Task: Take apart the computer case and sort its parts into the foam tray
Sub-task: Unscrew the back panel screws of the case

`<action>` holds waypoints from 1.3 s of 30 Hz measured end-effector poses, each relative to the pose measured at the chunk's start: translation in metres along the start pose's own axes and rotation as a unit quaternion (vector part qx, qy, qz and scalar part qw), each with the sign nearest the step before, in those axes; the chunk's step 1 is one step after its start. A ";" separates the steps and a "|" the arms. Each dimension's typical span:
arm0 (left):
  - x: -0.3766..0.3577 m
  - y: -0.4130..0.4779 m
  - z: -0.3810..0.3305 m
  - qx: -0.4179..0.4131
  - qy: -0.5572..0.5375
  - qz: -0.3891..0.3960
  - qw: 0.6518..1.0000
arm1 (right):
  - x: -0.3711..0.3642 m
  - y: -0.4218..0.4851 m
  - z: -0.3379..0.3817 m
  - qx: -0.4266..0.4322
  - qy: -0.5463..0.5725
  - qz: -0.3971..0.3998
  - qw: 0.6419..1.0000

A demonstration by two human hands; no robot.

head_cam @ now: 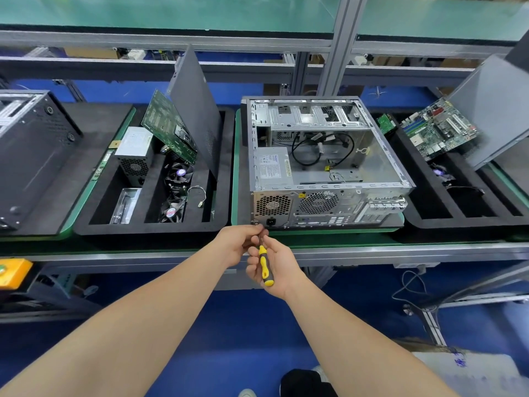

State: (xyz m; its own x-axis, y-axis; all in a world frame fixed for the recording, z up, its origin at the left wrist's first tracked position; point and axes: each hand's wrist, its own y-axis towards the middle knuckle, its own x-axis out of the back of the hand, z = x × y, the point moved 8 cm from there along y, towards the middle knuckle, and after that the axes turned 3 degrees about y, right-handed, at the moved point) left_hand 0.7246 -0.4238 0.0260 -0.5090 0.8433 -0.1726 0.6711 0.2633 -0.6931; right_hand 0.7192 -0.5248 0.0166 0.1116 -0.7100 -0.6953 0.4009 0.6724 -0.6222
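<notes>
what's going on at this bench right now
A person is working on the open computer case, which lies on its side. The right hand grips the handle of a yellow screwdriver, and the left hand pinches its shaft near the tip, at the lower left corner of the case's rear panel. A power supply and cables sit inside the case. The foam tray on the left holds a side panel, a circuit board and fans.
</notes>
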 end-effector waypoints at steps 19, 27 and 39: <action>0.002 0.004 0.000 -0.048 -0.040 -0.015 0.998 | -0.012 -0.016 0.044 0.226 -0.564 -0.197 0.769; 0.005 0.003 0.005 -0.021 -0.074 -0.055 0.996 | -0.025 -0.014 0.052 0.290 -0.731 -0.263 0.558; 0.008 0.008 0.011 -0.041 -0.064 -0.126 0.989 | -0.017 -0.014 0.053 0.319 -0.689 -0.266 0.593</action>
State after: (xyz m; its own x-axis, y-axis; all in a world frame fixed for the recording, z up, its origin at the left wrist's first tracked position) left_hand 0.7203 -0.4200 0.0118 -0.7265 0.6810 -0.0920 0.5529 0.4997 -0.6668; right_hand 0.7596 -0.5334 0.0560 0.2762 -0.5782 0.7677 0.9268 0.3717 -0.0535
